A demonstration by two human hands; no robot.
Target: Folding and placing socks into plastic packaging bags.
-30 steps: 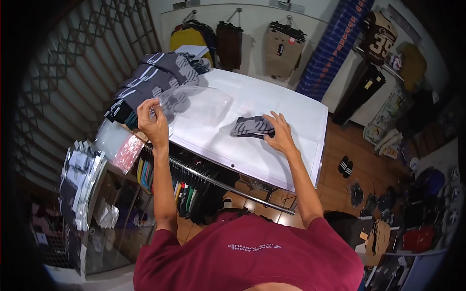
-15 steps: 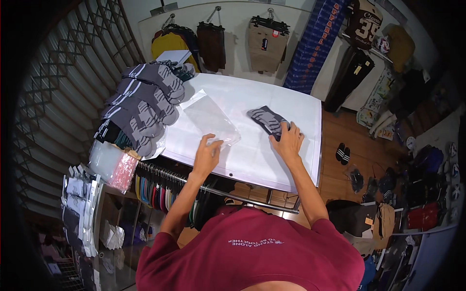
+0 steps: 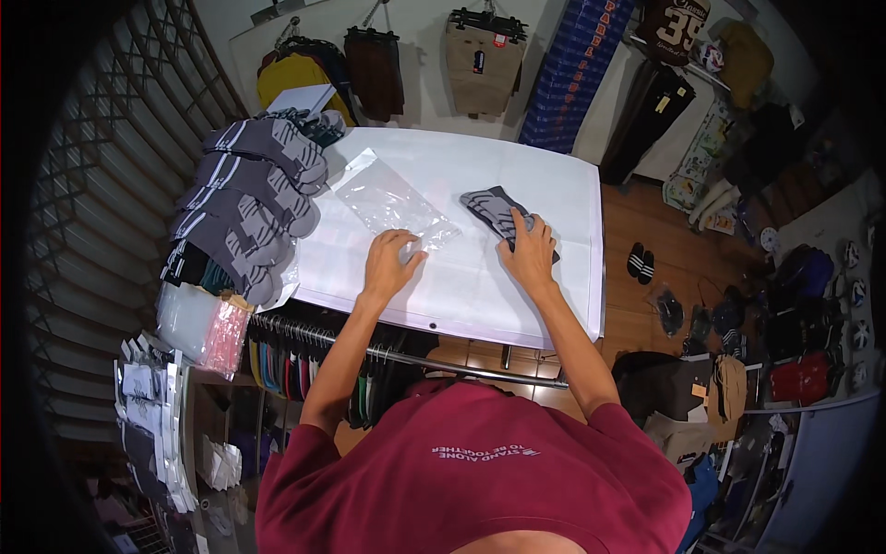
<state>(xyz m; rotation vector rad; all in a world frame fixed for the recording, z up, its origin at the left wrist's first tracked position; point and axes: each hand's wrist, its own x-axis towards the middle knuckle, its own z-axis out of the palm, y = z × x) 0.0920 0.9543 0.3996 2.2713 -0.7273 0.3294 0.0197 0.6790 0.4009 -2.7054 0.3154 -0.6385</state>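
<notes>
On the white tabletop [image 3: 434,295] lies a clear plastic bag [image 3: 383,189], flat and shiny with creases. My left hand [image 3: 392,265] is at its near end, thumb and fingers apart and curved; whether the fingertips press on the plastic is hard to see. To the right, a folded pair of grey and black patterned socks [image 3: 494,205] rests on the table. My right hand [image 3: 530,254] has its fingers over the near end of the socks and its thumb along their left side. That covered end is partly hidden.
A tall pile of grey socks [image 3: 245,198] fills the table's left end. Below it sit packs of plastic bags [image 3: 208,323]. A rail with hangers [image 3: 443,363] runs under the front edge. Slippers [image 3: 640,263] lie on the wooden floor to the right.
My left hand's fingers have come closer to the bag's near end, and the plastic looks more creased. My right hand stays on the socks. The whole view has shifted slightly.
</notes>
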